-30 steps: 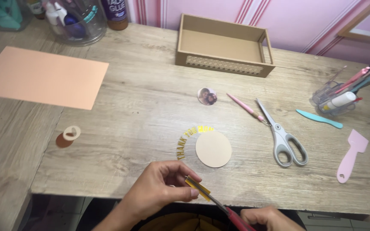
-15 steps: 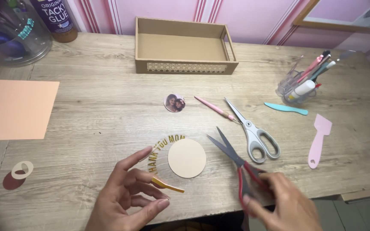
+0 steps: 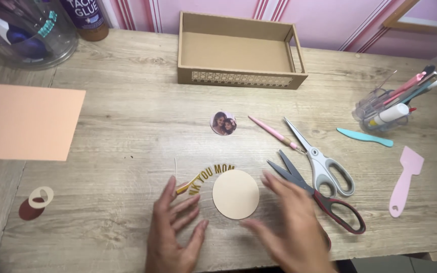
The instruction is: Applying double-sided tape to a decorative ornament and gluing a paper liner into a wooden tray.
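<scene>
Left hand (image 3: 174,230) flat, fingers spread, grasping nothing, fingertips near gold letter arc (image 3: 203,177). Right hand (image 3: 292,227) blurred, splayed, empty, just beside peach paper disc (image 3: 235,194) lying at front-middle of wooden table (image 3: 127,126). Two scissors: red-handled pair (image 3: 324,199), grey-handled pair (image 3: 319,162). Purple-labelled glue bottle (image 3: 84,17) at back left. One cardboard tray (image 3: 238,50), one peach sheet (image 3: 24,121), one round photo sticker (image 3: 223,123), one pink spatula (image 3: 405,179)

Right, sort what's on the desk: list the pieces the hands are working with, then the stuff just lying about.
In hand: left hand, right hand, round beige paper disc, curved gold cut-out lettering.

Lying about: grey-handled scissors, red-handled scissors, cardboard tray, pink plastic scraper.
</scene>
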